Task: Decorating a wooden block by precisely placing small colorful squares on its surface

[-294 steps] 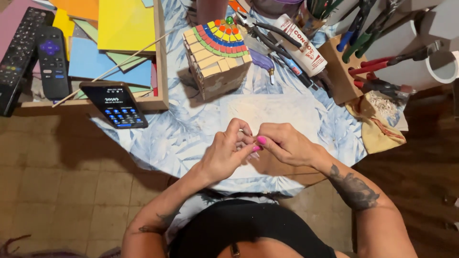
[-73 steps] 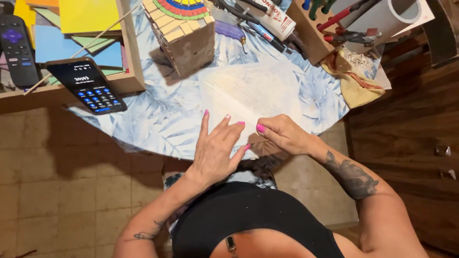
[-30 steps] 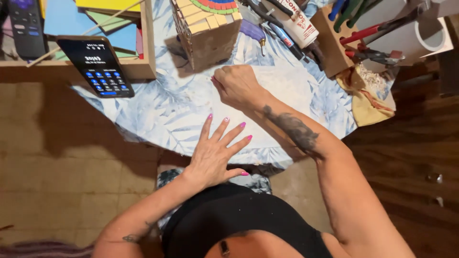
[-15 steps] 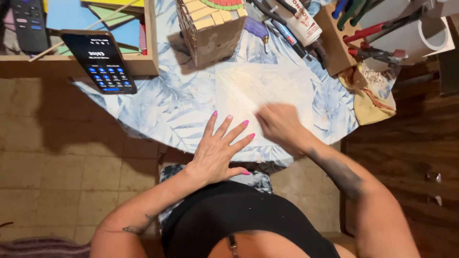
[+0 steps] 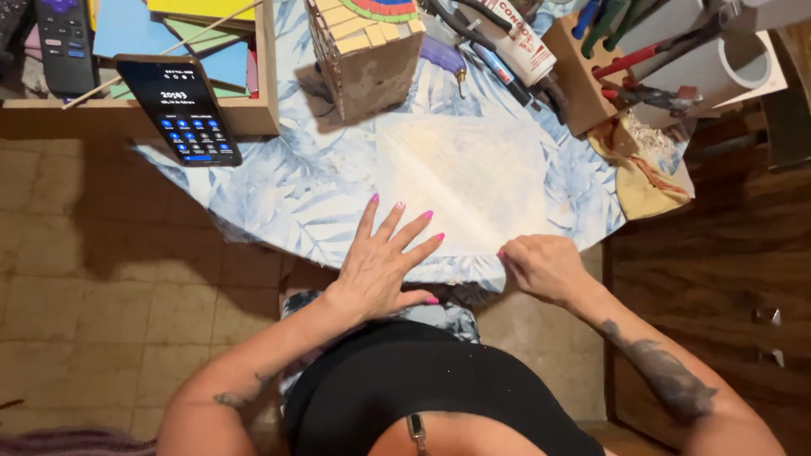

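Black-cased and lit, a phone [image 5: 179,108] leans on the edge of a wooden tray [image 5: 253,118] of coloured paper at the far left, with a remote control [image 5: 65,42] above it. Next comes the left hand [image 5: 382,257], fingers spread and palm pressed flat on the near edge of the leaf-printed tabletop [image 5: 279,194]; its grip is released and holds nothing. Just right of its fingertips lies a pale, creased sheet of paper [image 5: 465,181], flat on the cloth, below a small block-built house [image 5: 367,46]. The right hand [image 5: 545,266] is curled at the sheet's near right corner; its fingertips seem to pinch the paper's edge, though the pinch itself is hard to make out. By the look of it, the step in hand is smoothing or folding the sheet. The next move calls for a steady left palm as an anchor while the right lifts its corner evenly. Farther right stand a tube of glue [image 5: 524,38] and a cardboard box of tools [image 5: 591,76].
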